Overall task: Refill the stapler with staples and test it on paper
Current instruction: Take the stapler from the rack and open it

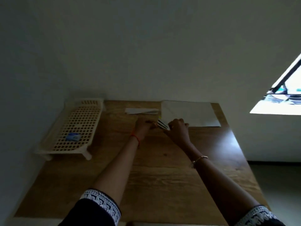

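Stapler (162, 124) between my hands, long axis angled toward right.
Left hand (143, 128) and right hand (178, 129) both grip its ends.

Head-worn view, seemingly angled downward

Cream lattice tray (76, 126) holds a blue-white box (73, 136); brown wood-grain table (162, 168); white paper (189, 114).

Box (73, 137) in tray (78, 118) at table's (162, 168) left, paper (187, 113) far right
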Motion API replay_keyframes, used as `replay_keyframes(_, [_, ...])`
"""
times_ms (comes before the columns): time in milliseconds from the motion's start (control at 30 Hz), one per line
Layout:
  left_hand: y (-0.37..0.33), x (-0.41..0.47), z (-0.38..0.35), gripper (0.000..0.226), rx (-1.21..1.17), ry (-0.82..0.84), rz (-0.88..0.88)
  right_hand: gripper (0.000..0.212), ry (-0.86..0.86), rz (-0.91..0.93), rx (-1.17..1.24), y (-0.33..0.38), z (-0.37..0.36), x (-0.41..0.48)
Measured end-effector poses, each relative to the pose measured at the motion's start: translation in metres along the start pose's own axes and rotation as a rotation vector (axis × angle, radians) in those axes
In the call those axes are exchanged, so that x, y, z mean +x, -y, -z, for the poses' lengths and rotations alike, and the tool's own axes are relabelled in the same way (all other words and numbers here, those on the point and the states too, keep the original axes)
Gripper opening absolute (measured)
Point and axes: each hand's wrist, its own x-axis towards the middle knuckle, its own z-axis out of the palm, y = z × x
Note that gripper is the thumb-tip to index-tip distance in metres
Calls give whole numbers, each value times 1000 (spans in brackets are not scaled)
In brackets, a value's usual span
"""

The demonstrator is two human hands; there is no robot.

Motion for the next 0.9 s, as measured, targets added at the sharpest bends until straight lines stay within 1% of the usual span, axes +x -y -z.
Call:
replay_keyframes(67, [6,-11,-27,22,-133,34,119,22,8,-28,41,-28,7,-14])
replay_keyframes(133, [8,-21,-51,8,-258,52,236,19,17,-40,102,-53,15,-27])
replay_keyframes(200, [12,-28,-68,16,-309,45,293,14,27,-27,151,-74,21,-36])
replay_keyframes(300, [13,-36,-88,18,-429,12,333,13,75,-38,257,-97,31,-46])
replay_keyframes(400, [14,-38,-102,19,-594,15,422,11,132,-176,575,-109,41,-53])
replay_keyframes(500, [11,-41,-113,21,-605,100,426,17,197,-299,905,-120,46,-55])
replay_keyframes(567, [7,-43,-119,22,-613,177,415,20,256,-309,1014,-125,47,-53])
replay_keyframes(667, [1,-40,-123,29,-639,339,374,29,321,-234,1000,-125,50,-51])
replay_keyframes(733, [-1,-37,-124,31,-644,375,369,24,308,-182,948,-121,53,-49])
replay_keyframes(833, [0,-33,-126,27,-609,316,372,26,116,-125,793,-111,57,-39])
replay_keyframes(900, [1,-33,-125,25,-573,308,361,32,25,-84,774,-105,59,-33])
